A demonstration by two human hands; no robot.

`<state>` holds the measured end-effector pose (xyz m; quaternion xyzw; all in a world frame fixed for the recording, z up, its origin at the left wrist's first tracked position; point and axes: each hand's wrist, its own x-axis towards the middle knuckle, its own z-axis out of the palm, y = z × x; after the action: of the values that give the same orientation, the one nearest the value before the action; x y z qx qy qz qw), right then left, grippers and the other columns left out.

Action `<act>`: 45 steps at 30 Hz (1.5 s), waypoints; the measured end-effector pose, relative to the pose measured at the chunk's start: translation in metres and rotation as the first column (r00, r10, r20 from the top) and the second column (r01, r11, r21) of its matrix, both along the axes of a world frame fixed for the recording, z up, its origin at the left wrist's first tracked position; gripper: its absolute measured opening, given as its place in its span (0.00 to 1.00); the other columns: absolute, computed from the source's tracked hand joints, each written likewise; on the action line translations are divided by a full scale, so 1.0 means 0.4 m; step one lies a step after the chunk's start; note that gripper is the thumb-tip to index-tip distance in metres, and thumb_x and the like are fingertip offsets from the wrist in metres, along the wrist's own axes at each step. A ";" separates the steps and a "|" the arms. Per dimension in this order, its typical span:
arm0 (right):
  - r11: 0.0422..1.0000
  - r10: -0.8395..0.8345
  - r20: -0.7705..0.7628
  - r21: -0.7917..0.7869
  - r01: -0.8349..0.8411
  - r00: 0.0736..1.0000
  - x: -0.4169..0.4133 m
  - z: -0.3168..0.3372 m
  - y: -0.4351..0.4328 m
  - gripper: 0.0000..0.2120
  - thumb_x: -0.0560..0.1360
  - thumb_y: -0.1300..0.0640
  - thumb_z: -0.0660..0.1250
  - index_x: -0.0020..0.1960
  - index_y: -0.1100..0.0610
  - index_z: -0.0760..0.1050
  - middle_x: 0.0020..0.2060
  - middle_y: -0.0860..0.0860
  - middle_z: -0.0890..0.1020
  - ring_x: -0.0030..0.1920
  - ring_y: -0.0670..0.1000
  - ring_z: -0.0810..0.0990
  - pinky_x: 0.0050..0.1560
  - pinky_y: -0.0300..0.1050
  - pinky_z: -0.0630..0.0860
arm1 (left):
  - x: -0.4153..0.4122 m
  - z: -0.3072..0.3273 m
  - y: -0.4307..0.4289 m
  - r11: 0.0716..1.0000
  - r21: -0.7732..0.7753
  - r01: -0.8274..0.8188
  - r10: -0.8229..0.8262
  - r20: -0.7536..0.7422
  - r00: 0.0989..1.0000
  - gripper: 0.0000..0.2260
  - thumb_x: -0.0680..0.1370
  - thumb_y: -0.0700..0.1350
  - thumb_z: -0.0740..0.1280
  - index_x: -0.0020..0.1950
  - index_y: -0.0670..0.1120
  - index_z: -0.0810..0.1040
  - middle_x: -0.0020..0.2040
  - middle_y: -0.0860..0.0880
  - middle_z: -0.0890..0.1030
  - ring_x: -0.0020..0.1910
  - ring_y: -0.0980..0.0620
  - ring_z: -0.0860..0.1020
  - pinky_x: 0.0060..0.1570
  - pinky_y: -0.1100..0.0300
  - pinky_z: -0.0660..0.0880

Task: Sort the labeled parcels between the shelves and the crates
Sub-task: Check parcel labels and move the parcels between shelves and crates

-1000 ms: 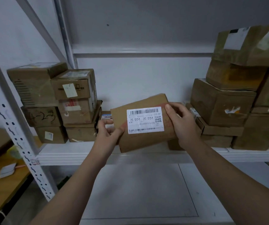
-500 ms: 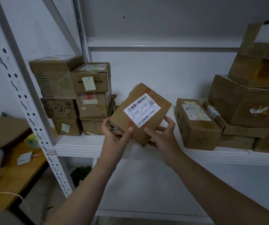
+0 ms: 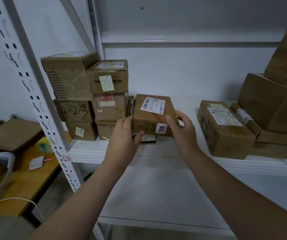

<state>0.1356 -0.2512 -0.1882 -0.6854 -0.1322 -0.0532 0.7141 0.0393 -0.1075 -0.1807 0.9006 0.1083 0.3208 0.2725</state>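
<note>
In the head view, a white sticker (image 3: 162,128) reading "1206" is being shown on the front face of the brown cardboard parcel (image 3: 148,118). A white barcode label (image 3: 153,104), its print too small to read, is being carried on the top face. The parcel, torn along its left edge, is being gripped at both sides by the left hand (image 3: 124,135) and the right hand (image 3: 182,130), the hands being separated by its width. It is being held low over the white shelf (image 3: 87,151), just beside the stack (image 3: 108,84) at the left, where "4-23" is being displayed in handwriting on one box (image 3: 74,110).
</note>
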 end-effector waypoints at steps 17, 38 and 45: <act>0.974 -0.043 0.185 -0.212 0.082 0.982 0.047 -0.020 0.042 0.21 0.73 0.58 0.70 0.64 0.51 0.68 0.57 0.46 0.75 0.57 0.46 0.73 0.50 0.34 0.70 | 0.075 0.064 0.015 0.749 0.660 0.054 0.028 -0.113 0.993 0.17 0.79 0.50 0.61 0.67 0.47 0.69 0.63 0.46 0.74 0.61 0.45 0.72 0.59 0.52 0.67; 0.650 -0.246 0.398 -0.609 0.454 0.884 -0.027 -0.017 -0.526 0.07 0.76 0.60 0.64 0.52 0.56 0.79 0.48 0.47 0.75 0.48 0.46 0.73 0.45 0.38 0.66 | 0.176 -0.024 -0.404 0.847 0.359 0.392 -0.355 -0.168 0.920 0.24 0.77 0.52 0.65 0.71 0.46 0.67 0.70 0.44 0.70 0.65 0.45 0.71 0.60 0.51 0.72; 0.772 -0.203 0.137 -0.586 0.245 0.970 0.003 -0.029 -0.579 0.13 0.77 0.58 0.64 0.60 0.55 0.74 0.51 0.49 0.79 0.52 0.49 0.77 0.48 0.41 0.72 | 0.310 -0.027 -0.491 0.858 0.260 0.443 -0.314 -0.417 0.853 0.27 0.79 0.50 0.64 0.76 0.51 0.57 0.77 0.47 0.55 0.70 0.43 0.66 0.65 0.47 0.69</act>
<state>0.1368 -0.4830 -0.1998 -0.8843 -0.0831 -0.1158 0.4446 0.1635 -0.3040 -0.1915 0.9806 -0.0844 0.1031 0.1434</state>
